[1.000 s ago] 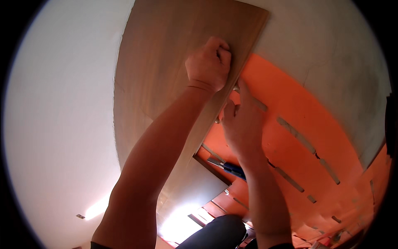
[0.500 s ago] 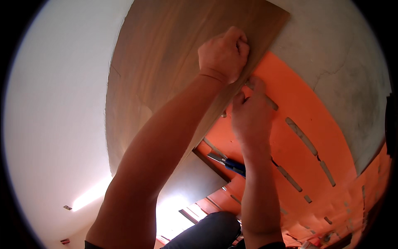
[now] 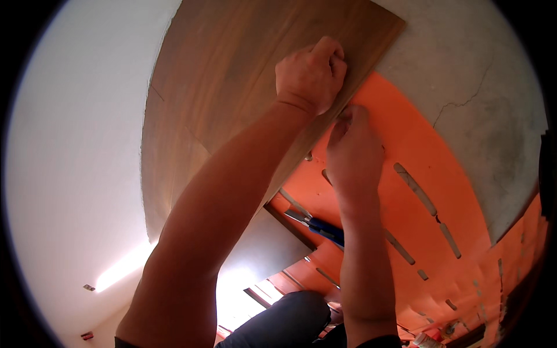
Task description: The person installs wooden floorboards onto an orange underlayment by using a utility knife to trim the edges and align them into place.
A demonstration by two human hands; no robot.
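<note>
Closed into a fist, my left hand point(image 3: 310, 75) presses down on the brown wood-grain floorboards point(image 3: 214, 87), near their right edge. Nothing shows in that fist. My right hand point(image 3: 355, 139) is just to the right of the same edge, over the orange underlay sheet point(image 3: 418, 127). Its thumb and fingers are pinched together at the board's edge; what they hold, if anything, is too small and dark to make out. A blue utility knife point(image 3: 325, 229) lies on the underlay to the left of my right forearm, its blade end pointing left.
The underlay has long slots cut through it. Bare grey concrete point(image 3: 464, 69) with a crack lies beyond it. A white wall point(image 3: 81, 127) runs along the left of the boards. Near my dark-clothed knee point(image 3: 284, 316) lies a grey panel point(image 3: 270, 240). A small bottle point(image 3: 426, 340) is at the lower right.
My right hand has shifted slightly left to the board's edge, its fingers drawing together. My left fist stays in place on the boards. The whole view has shifted a little.
</note>
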